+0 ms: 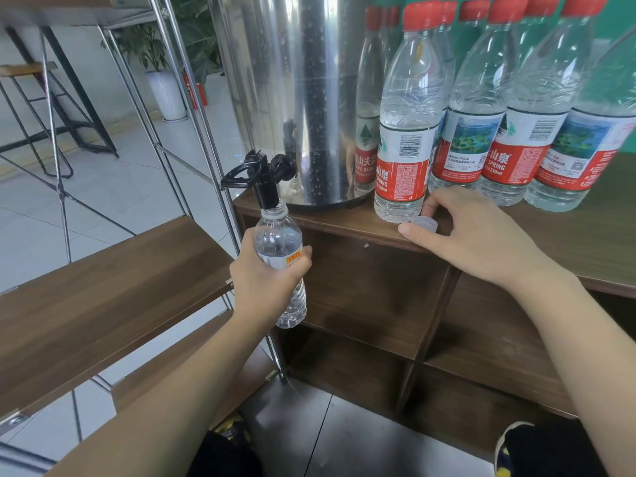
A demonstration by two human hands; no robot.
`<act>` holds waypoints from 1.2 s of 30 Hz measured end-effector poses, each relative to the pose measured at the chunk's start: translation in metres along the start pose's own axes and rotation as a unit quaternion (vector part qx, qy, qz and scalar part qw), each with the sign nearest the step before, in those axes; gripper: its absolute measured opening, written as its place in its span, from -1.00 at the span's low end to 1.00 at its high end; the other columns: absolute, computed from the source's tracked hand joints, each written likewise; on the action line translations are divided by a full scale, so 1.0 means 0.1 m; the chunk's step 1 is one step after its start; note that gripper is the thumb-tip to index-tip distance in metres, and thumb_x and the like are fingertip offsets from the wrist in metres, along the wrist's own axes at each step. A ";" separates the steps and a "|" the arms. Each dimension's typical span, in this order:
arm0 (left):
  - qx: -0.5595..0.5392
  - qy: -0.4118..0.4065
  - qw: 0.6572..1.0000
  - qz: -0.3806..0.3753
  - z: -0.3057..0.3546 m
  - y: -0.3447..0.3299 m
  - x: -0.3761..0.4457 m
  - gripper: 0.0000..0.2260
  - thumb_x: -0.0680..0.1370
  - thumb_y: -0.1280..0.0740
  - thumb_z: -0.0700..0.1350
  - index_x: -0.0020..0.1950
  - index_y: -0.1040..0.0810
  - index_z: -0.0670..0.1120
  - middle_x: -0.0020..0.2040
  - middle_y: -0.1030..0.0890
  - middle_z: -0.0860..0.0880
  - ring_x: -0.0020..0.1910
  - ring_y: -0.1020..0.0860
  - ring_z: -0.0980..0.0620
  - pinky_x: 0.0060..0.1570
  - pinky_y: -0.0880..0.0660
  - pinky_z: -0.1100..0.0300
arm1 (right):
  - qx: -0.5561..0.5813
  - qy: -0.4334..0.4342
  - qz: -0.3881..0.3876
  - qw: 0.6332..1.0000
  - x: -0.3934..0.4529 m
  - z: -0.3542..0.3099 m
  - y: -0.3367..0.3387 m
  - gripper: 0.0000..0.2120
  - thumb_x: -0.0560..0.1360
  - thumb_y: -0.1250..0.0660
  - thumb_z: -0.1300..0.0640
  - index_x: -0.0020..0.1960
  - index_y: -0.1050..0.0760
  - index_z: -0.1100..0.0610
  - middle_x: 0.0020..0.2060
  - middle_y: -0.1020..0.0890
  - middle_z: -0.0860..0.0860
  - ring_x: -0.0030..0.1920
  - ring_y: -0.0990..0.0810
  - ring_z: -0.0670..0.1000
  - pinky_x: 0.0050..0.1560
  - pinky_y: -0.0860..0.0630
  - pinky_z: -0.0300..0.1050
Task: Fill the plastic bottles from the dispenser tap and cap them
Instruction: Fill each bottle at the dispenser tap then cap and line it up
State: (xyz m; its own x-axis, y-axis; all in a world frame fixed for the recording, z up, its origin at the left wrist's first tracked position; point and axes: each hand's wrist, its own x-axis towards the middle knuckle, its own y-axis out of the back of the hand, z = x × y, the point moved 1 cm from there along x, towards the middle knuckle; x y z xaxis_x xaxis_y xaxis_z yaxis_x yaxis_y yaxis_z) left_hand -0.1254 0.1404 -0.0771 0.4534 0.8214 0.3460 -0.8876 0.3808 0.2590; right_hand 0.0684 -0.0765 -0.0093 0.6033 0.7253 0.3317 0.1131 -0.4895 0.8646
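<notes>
On the wooden bench (344,223), red-capped bottles (488,108) are reading "SPRING 550ml"; left hand (265,280) is gripping a small bottle (280,242) under the tap (261,177), right hand (475,228) is pinching a white cap (425,223).

A pale tiled floor (113,173) fills the left of the frame, bright with daylight. At lower left, dark wooden shelves (103,287) sit on a slanted chrome frame (192,108). A brown wooden cabinet (378,290) with open cubbies occupies the lower right. In the upper left stand a black metal stool (44,115) and a potted plant (161,80) in a white pot. A green wall (395,0) shows at the top right.
</notes>
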 end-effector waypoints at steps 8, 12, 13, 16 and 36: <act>-0.005 0.008 1.000 -0.001 0.00 0.00 0.00 -0.58 0.40 -0.61 -0.01 0.16 -0.54 -0.02 -0.03 -0.66 0.14 -0.06 -0.59 0.34 -0.14 -0.42 0.57 | 0.000 0.003 0.004 1.000 0.00 0.01 -0.01 -0.60 0.46 -0.24 -0.44 -0.06 -0.42 -0.11 -0.02 -0.55 -0.15 0.03 -0.49 -0.04 0.01 -0.51 0.06; -0.008 0.012 1.000 -0.002 0.00 0.00 0.00 -0.57 0.39 -0.61 -0.01 0.17 -0.54 -0.01 -0.02 -0.66 0.14 -0.04 -0.60 0.31 -0.15 -0.44 0.55 | -0.002 0.003 0.003 1.000 0.01 0.02 -0.01 -0.60 0.46 -0.23 -0.45 -0.06 -0.42 -0.12 -0.01 -0.55 -0.15 0.02 -0.48 -0.06 -0.02 -0.50 0.02; -0.008 0.013 1.000 -0.002 0.00 0.00 0.00 -0.57 0.39 -0.61 -0.01 0.17 -0.54 -0.01 -0.02 -0.66 0.14 -0.05 -0.61 0.30 -0.15 -0.44 0.55 | -0.003 0.004 0.004 1.000 0.01 0.02 -0.01 -0.59 0.46 -0.23 -0.45 -0.06 -0.42 -0.12 -0.02 -0.55 -0.15 0.02 -0.48 -0.06 -0.03 -0.50 0.02; -0.007 0.011 1.000 0.000 0.00 0.00 0.00 -0.57 0.40 -0.61 -0.02 0.18 -0.54 -0.03 0.00 -0.66 0.11 -0.04 -0.62 0.24 -0.15 -0.44 0.56 | 0.000 0.005 0.003 1.000 0.01 0.02 -0.01 -0.59 0.45 -0.22 -0.46 -0.06 -0.42 -0.12 -0.01 -0.55 -0.15 0.03 -0.49 -0.05 -0.01 -0.50 0.03; 0.001 0.003 1.000 0.002 0.01 0.01 0.00 -0.54 0.40 -0.61 -0.02 0.22 -0.53 -0.06 0.05 -0.66 0.07 0.01 -0.62 0.14 -0.13 -0.42 0.59 | -0.011 0.001 0.003 1.000 0.01 0.01 -0.01 -0.58 0.46 -0.23 -0.45 -0.03 -0.43 -0.10 -0.01 -0.55 -0.15 0.03 -0.48 -0.07 -0.01 -0.51 0.01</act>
State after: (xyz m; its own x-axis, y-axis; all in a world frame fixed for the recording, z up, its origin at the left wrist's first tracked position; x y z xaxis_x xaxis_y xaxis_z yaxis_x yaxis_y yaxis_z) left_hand -0.1259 0.1399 -0.0763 0.4488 0.8258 0.3417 -0.8896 0.3765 0.2587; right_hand 0.0696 -0.0759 -0.0105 0.6017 0.7240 0.3372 0.0927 -0.4826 0.8709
